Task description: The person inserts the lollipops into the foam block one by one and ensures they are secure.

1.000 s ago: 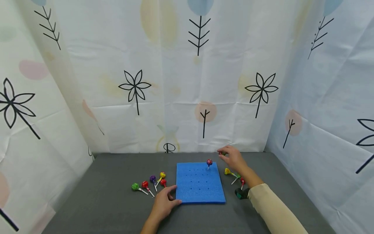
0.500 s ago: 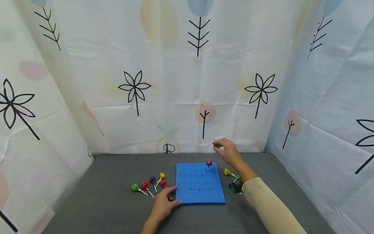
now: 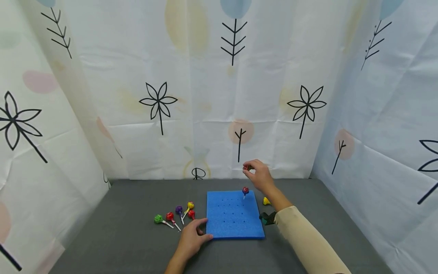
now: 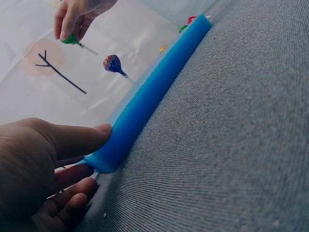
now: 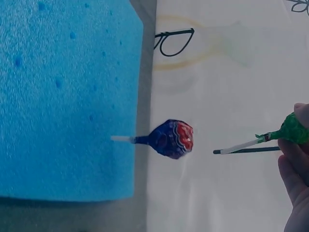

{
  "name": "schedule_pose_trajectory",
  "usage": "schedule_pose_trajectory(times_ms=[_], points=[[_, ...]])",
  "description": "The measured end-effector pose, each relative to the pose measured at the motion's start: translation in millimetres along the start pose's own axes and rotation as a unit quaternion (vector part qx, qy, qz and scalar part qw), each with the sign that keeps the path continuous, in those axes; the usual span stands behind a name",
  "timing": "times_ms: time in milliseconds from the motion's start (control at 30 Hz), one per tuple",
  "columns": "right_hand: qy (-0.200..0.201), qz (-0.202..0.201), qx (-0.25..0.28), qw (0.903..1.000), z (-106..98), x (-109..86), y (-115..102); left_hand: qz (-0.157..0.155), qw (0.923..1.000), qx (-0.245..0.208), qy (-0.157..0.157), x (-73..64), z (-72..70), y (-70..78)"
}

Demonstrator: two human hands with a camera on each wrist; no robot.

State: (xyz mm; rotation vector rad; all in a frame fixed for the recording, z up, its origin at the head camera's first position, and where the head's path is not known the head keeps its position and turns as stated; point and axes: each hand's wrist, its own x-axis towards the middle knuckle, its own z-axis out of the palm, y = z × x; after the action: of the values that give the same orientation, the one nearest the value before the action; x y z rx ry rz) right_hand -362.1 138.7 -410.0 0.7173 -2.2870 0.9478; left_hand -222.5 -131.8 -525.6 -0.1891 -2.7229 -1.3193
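My right hand (image 3: 261, 177) is raised above the far right part of a blue foam board (image 3: 232, 229). By its wrapped head it pinches a green lollipop (image 5: 292, 128), whose white stick points toward the board in the right wrist view. Below that hand, a blue-and-red lollipop (image 3: 245, 190) stands upright with its stick in the board's far right corner. At the board's near left corner my left hand (image 3: 191, 239) grips the foam, the thumb (image 4: 89, 138) on the near edge and the fingers at the left side.
Rows of small holes dot the board. Left of it lie several lollipops: green (image 3: 158, 219), red (image 3: 170, 216), purple (image 3: 179, 209) and yellow (image 3: 190, 205) among them. A yellow lollipop (image 3: 266, 201) lies on the right, beside the right forearm. A patterned curtain (image 3: 205, 144) hangs behind the table.
My right hand has moved left and slightly up with the green lollipop, from beyond the board's right side to over its far right part. The left hand stays put.
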Motion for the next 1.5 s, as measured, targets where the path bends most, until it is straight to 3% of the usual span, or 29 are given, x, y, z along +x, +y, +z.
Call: schedule_pose_trajectory(times_ms=[500,1133,1500], points=[[0.007,0.039,0.052,0.9978,28,-14.4,-2,0.004,0.9999,-0.011,-0.005,0.6,-0.5,-0.5],[-0.003,0.001,-0.028,0.9996,54,-30.2,-4,0.014,0.9999,-0.005,-0.001,0.4,-1.0,-1.1],[-0.022,-0.005,-0.042,0.9989,63,-36.1,-4,0.011,0.9999,-0.002,-0.006,0.7,-0.8,-1.8]])
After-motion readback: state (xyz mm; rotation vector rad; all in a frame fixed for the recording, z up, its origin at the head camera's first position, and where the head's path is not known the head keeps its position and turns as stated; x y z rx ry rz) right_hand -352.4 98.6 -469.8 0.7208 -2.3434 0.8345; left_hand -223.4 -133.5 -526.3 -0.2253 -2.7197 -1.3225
